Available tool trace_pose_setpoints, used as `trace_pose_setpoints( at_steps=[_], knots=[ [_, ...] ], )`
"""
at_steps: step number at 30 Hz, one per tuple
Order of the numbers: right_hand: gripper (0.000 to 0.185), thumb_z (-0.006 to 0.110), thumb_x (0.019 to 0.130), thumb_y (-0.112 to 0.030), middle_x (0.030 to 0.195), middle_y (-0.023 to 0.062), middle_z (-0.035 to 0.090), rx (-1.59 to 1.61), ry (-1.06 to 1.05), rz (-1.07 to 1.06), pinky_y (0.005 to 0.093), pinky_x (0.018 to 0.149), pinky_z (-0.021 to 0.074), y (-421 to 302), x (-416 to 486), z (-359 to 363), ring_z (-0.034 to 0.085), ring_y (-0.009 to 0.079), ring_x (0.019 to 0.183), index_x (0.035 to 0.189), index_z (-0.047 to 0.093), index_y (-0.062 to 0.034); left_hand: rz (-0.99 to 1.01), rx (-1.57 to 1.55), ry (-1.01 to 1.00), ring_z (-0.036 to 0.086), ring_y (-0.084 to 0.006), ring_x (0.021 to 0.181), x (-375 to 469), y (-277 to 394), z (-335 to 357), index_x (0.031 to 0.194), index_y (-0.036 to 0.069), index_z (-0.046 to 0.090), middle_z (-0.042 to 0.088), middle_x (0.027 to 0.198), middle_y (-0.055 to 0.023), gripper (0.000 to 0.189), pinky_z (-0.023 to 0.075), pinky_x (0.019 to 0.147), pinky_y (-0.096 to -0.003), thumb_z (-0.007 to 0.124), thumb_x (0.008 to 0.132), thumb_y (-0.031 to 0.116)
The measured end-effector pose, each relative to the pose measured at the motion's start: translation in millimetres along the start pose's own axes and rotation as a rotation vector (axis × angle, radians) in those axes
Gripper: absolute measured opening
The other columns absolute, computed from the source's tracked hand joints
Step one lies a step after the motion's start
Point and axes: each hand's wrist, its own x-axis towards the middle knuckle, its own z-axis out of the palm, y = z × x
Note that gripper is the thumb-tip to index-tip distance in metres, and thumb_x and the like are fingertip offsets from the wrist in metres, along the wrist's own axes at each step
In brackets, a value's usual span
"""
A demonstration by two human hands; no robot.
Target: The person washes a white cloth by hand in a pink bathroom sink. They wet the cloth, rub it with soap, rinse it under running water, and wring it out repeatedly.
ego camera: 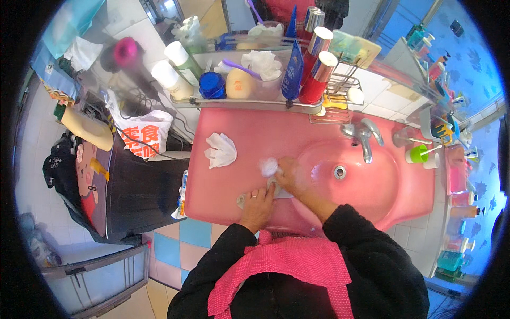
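My left hand (257, 205), with a ring on one finger, presses a small greyish-beige cloth (240, 201) down on the pink washbasin counter (223, 187). Most of the cloth is under the fingers, and a bit of it shows between my two hands. Against the far end of the cloth, my right hand (289, 175) grips a rounded white object (269, 166). Motion blurs this object, so its exact kind is unclear. To the left lies a crumpled white tissue (221, 150). The basin's bowl (370, 191), right of my hands, has a metal drain (340, 172).
A chrome faucet (364, 139) stands behind the bowl, near a green cup (417, 154). Bottles and a blue tube (293, 73) crowd the shelf (255, 104) along the back. At left, a black cabinet (147, 195) carries a plastic bag (147, 133) and a hair dryer (133, 63).
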Motion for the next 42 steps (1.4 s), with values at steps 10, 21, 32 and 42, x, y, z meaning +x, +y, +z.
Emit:
trace_pose_setpoints(
  at_steps=[10, 21, 32, 42],
  knots=[
    [0.039, 0.063, 0.074, -0.037, 0.093, 0.0106, 0.063, -0.342, -0.058, -0.292, 0.0493, 0.087, 0.0395, 23.3, 51.1, -6.1, 0.059, 0.0288, 0.094, 0.105, 0.061, -0.0142, -0.082, 0.101, -0.008, 0.052, -0.0290, 0.088, 2.4, 14.3, -4.2, 0.125, 0.004, 0.049, 0.052, 0.095, -0.0125, 0.053, 0.0401, 0.075, -0.0435, 0.061, 0.077, 0.023],
    [0.037, 0.063, 0.077, -0.034, 0.093, 0.0205, 0.061, 0.042, 0.012, 0.218, 0.0470, 0.073, 0.0471, 3.6, 46.3, -23.0, 0.059, 0.0391, 0.088, 0.099, 0.059, -0.0055, 0.015, 0.164, 0.035, 0.048, -0.0331, 0.109, -1.6, 17.3, -9.4, 0.121, 0.000, 0.050, 0.052, 0.115, -0.0199, 0.047, 0.0372, 0.093, -0.0448, 0.057, 0.081, 0.024],
    [0.024, 0.062, 0.073, -0.029, 0.084, 0.0116, 0.060, -0.313, 0.115, 0.067, 0.0436, 0.066, 0.0477, 21.6, 49.5, 14.3, 0.060, 0.0288, 0.076, 0.086, 0.060, -0.0090, 0.092, 0.004, 0.007, 0.042, -0.0376, 0.122, -8.7, -3.0, 1.7, 0.129, 0.010, 0.047, 0.043, 0.134, -0.0205, 0.051, 0.0307, 0.101, -0.0522, 0.059, 0.083, 0.027],
    [0.022, 0.061, 0.073, -0.029, 0.079, 0.0144, 0.064, -0.204, -0.437, 0.057, 0.0495, 0.068, 0.0471, -27.9, 7.0, 8.6, 0.063, 0.0314, 0.076, 0.080, 0.061, -0.0081, 0.098, -0.111, -0.121, 0.041, -0.0390, 0.123, -9.2, -11.5, 2.2, 0.128, 0.010, 0.048, 0.039, 0.135, -0.0227, 0.048, 0.0283, 0.101, -0.0568, 0.059, 0.083, 0.026]
  ],
)
